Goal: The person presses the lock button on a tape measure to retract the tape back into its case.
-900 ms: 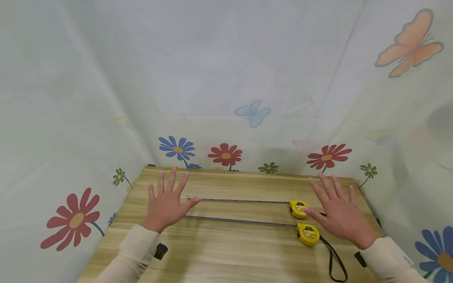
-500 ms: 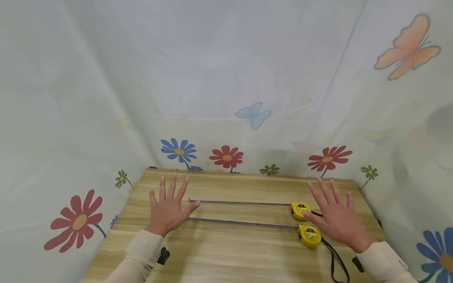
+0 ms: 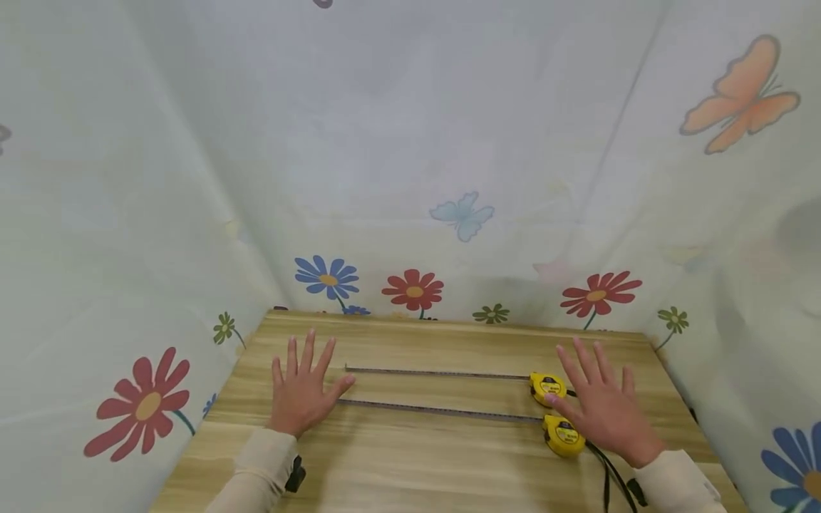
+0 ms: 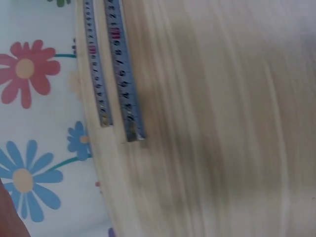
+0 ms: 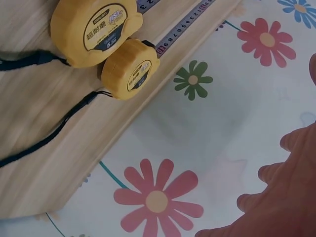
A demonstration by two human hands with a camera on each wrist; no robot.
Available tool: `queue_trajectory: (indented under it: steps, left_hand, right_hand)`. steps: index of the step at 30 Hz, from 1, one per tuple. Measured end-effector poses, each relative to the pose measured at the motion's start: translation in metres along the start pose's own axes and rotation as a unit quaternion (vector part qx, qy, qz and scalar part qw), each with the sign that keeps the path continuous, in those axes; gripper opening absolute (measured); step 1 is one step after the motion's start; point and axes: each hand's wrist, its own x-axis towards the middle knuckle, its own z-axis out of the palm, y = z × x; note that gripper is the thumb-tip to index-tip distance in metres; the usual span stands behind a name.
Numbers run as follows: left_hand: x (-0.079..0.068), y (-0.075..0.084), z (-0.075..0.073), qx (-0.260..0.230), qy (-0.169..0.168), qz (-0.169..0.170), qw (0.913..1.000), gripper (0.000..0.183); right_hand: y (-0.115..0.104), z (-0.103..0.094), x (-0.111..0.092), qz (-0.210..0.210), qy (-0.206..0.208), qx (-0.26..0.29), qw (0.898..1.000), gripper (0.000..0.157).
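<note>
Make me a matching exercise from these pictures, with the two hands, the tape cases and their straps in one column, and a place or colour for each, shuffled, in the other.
Column one:
1. left hand
2. right hand
3. cases
4. straps

Column two:
A. black
B. beside the yellow parts, fingers spread
C. yellow
D. near the free ends of the blades, fingers spread

Right pairs: 1-D, 2-B, 3-C, 4-A.

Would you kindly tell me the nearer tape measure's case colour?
Its case is yellow, clearest in the right wrist view.
</note>
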Motion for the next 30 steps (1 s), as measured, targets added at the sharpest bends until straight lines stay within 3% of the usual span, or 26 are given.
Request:
queue_trajectory:
  steps: [7, 30]
  left_hand:
    - [0.0, -0.011, 0.021, 0.003, 0.007, 0.001, 1.0, 0.087]
    - [-0.001, -0.025, 0.057, -0.006, 0.005, 0.011, 0.9999, 0.086]
  right_hand:
    - [0.005, 0.015, 0.0, 0.014, 0.009, 0.008, 1.0, 0.089]
    - [0.02, 0.06, 0.008, 0.051, -0.018, 0.008, 0.999, 0.091]
